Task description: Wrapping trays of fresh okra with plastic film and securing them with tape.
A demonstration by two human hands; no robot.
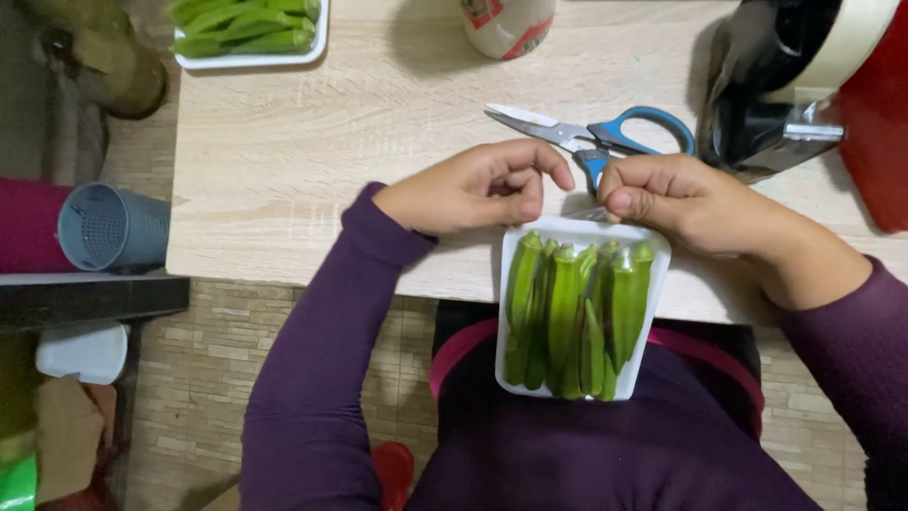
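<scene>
The table (312, 142) is a rectangular top in pale wood-grain laminate, matte, with a straight near edge. A white foam tray (653, 284) with rounded corners overhangs that near edge, its far end on the table and its near end against the person's purple-clad torso. The tray carries a packed row of okra pods (572, 308): green, ridged, tapered, lying lengthwise. The tray appears covered in clear film; this cannot be confirmed.

Left hand (478, 189): fingers curled tight, thumb and forefinger pinched together at the tray's far-left corner. Right hand (676, 194): fingers likewise curled into a near-fist, fingertips pressed to the tray's far edge. A small wrinkled piece of clear film (594, 216) shows between the two hands at the rim; which hand grips it cannot be determined.

Scissors (591, 132) with steel blades and blue handles lie flat on the table just beyond the hands. A second white tray of okra (251, 33) sits at the far-left corner.
</scene>
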